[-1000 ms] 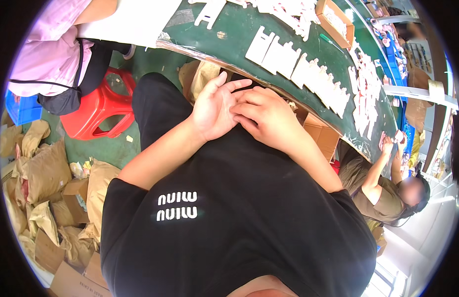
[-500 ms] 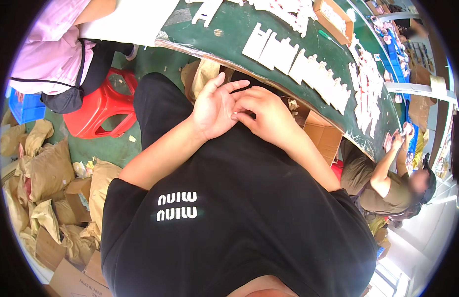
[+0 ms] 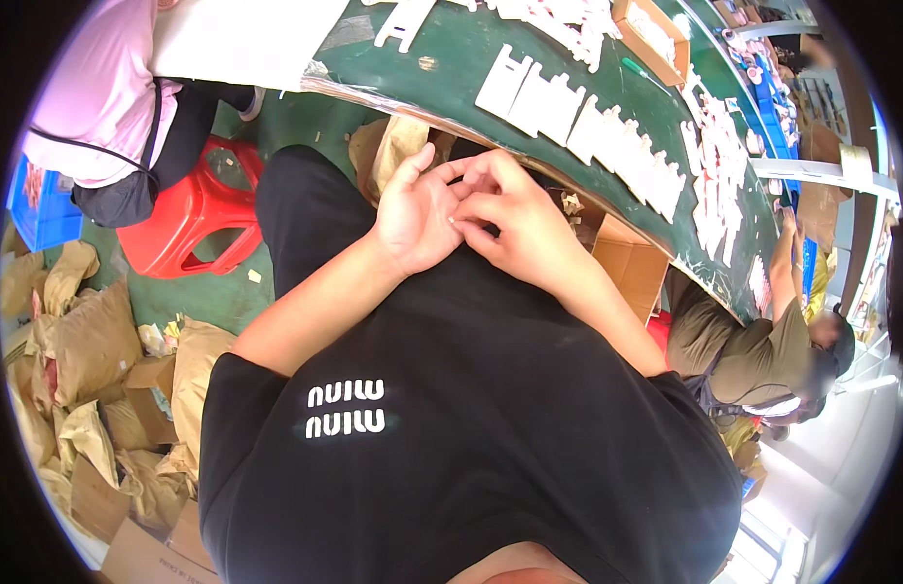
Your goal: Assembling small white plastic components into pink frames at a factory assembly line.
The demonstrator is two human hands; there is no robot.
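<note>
My left hand (image 3: 417,219) is open above my lap, palm up, with its thumb stretched out. My right hand (image 3: 515,216) bends over it, its curled fingers touching the left palm and fingers. Thumb and forefinger of the right hand come close together; whatever may be between them is too small to make out. Both hands are just in front of the edge of a green worktable (image 3: 461,83). Nearest on that table is a row of flat white plastic pieces (image 3: 568,117), lying partly over one another.
More white parts (image 3: 719,185) lie to the right, near a cardboard box (image 3: 654,39) and a green pen-like tool (image 3: 639,68). A red stool (image 3: 193,219) and a person in pink (image 3: 96,92) are left. Brown sacks (image 3: 91,341) fill the lower left. Another person (image 3: 753,350) works right.
My right fingers have shifted slightly over the left palm and bent more. The person at the right has leaned and reached further toward the table.
</note>
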